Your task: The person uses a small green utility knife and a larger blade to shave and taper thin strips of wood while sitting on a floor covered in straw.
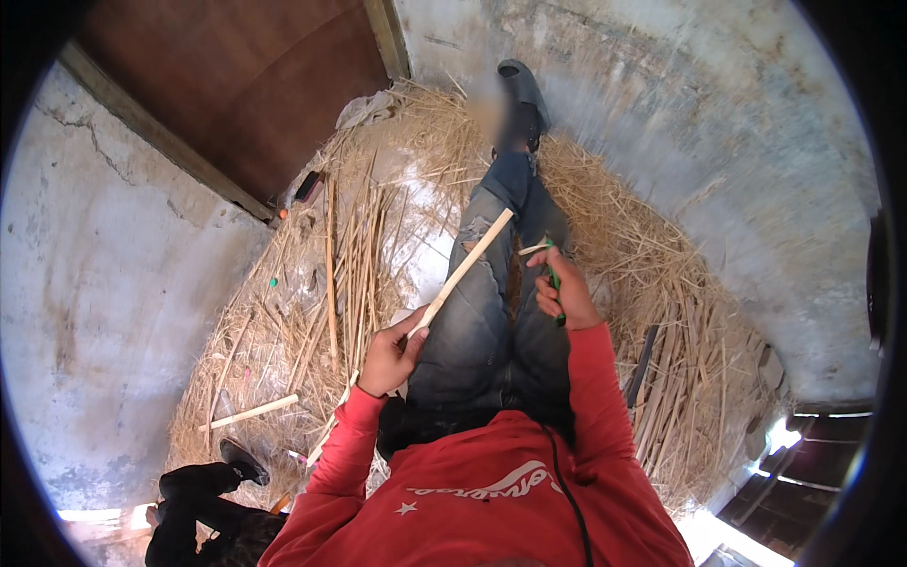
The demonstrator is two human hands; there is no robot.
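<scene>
2 hands at work, each w/ 1 thing. L hand (392,359) pinches the near end of 1 pale strip (463,269), thumb pressed against it; the strip slants up & away over the jeans (463,350), far end near the R hand but apart from it. Can't tell if it touches the cloth. R hand (567,288) has its fingers curled round 1 green tool (556,283); 1 short pale piece (534,249) sticks out at the tool's upper end – blade or sliver, can't tell.

Legs: 2, stretched out, crossed toward the feet, 1 dark clog (524,90) clearly seen. 2 more pale pcs on the L side: 1 loose stick (250,413) on the straw, 1 long strip (333,416) beside the L forearm. 2 groups of thin sticks, L group (364,255) & R group (671,369), too many to count; 1 dark bar (642,364) next to the latter. Small bits near the L wall: 1 green bit (274,282), 1 orange bit (282,214). 1 brown door (236,94). 1 co-worker, lower L, w/ 1 dark shoe (244,461) showing.

Writing: 1 line of white lettering (501,485) plus 1 white star (406,507), both on the red top (453,529).
</scene>
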